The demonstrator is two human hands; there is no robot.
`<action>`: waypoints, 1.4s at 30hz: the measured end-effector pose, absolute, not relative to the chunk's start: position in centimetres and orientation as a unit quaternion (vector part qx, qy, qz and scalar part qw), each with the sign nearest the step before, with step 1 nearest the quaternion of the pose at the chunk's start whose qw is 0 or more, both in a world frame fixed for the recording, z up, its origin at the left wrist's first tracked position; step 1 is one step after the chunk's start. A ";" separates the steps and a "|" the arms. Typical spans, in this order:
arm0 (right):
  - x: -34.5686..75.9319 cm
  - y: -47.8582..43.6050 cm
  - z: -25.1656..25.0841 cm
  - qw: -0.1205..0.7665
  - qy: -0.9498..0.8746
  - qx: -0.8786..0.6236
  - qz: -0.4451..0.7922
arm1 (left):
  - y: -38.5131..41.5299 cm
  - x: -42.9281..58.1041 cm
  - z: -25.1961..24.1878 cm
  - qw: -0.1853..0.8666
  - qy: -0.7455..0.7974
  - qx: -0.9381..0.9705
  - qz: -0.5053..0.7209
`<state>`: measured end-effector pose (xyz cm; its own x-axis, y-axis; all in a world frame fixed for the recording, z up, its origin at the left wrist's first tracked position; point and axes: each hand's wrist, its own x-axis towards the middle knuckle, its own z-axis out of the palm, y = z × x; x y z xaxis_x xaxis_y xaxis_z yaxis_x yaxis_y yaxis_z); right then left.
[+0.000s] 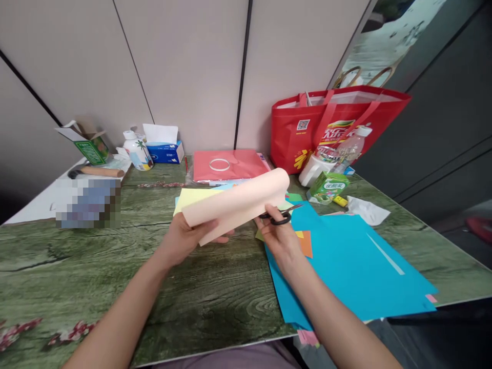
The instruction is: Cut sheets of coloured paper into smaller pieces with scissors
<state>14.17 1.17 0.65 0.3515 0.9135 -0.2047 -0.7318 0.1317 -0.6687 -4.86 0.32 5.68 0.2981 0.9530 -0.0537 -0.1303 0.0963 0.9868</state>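
Observation:
A pale peach sheet of paper (238,200), curled over into a loose roll, is held up above the table in the middle of the head view. My left hand (192,233) grips its left end, thumb on top and fingers partly behind it. At the sheet's right end is my right hand (279,233), closed on black-handled scissors (282,219) whose blades point to the right; its fingers also touch the paper's lower edge. Yellow paper (192,199) lies behind the roll. Just right of my right hand, a small orange piece of paper (306,245) rests on blue sheets (346,256).
Along the back stand a bottle (138,151), a tissue box (165,151), a red folder (230,166) with a white ring on it, and a red bag (295,133). A white mug (315,170) and a green box (328,188) are at right. The wooden table's front edge (215,351) is near me.

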 end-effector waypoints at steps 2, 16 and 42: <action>15.3 1.5 0.7 0.757 -0.139 -0.361 0.527 | 0.7 -5.4 6.0 0.607 0.410 0.513 0.447; 10.8 -2.8 1.7 0.470 -0.494 -0.308 0.664 | 1.6 -9.1 7.5 0.534 0.415 0.495 0.545; 11.2 -2.9 1.6 0.473 -0.506 -0.361 0.624 | 1.4 -7.9 6.8 0.584 0.408 0.508 0.484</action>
